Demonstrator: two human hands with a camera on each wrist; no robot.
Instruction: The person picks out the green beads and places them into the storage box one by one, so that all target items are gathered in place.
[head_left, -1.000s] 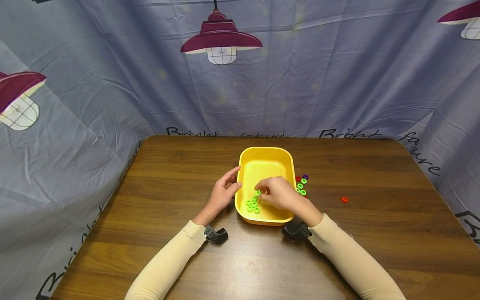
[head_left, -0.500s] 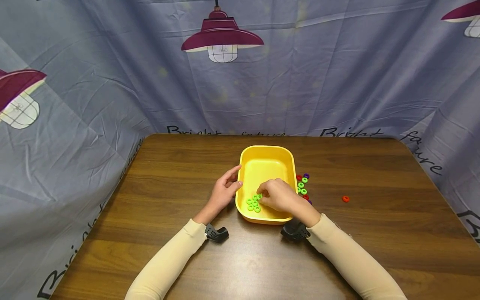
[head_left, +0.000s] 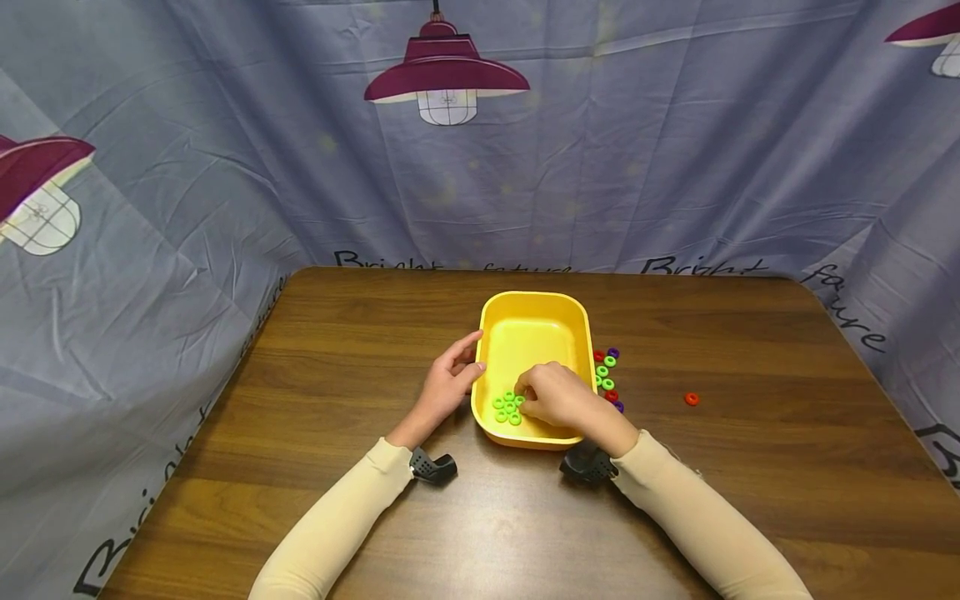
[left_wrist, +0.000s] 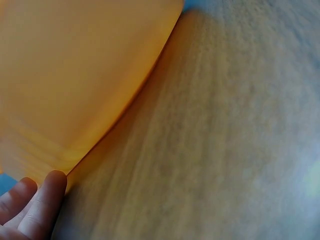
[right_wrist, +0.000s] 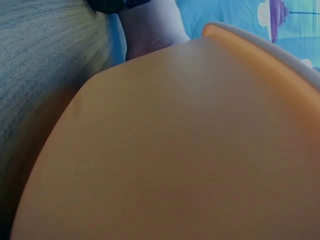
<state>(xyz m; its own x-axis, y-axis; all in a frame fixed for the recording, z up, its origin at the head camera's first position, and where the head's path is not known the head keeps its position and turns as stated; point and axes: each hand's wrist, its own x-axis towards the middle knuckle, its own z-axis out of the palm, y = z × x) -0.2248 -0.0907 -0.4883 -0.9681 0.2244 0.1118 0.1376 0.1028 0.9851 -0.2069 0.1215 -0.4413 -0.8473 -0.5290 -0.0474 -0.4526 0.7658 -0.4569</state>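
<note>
A yellow plastic bin (head_left: 536, 333) stands on the table in the head view. Inside, near its front left corner, several small green rings (head_left: 502, 416) lie in a close cluster. My right hand (head_left: 558, 393) reaches over the bin and pinches a green ring (head_left: 520, 402) at the cluster's right side; its fingertips are partly hidden. My left hand (head_left: 446, 385) rests against the bin's left wall, thumb at the rim. In the left wrist view its fingers (left_wrist: 46, 202) touch the outer wall. The right wrist view is mostly filled by the bin's outer wall (right_wrist: 165, 140).
Right of the bin lie several loose rings: green (head_left: 608, 384), red (head_left: 611, 395) and purple (head_left: 613, 353). Farther right, an orange-red ring (head_left: 692, 399) lies alone on the brown wooden table (head_left: 360, 333). A printed curtain (head_left: 600, 167) hangs behind.
My right hand has moved slightly toward me, bringing the pinched green ring down against the right side of the cluster. The left hand has stayed at the bin's left wall.
</note>
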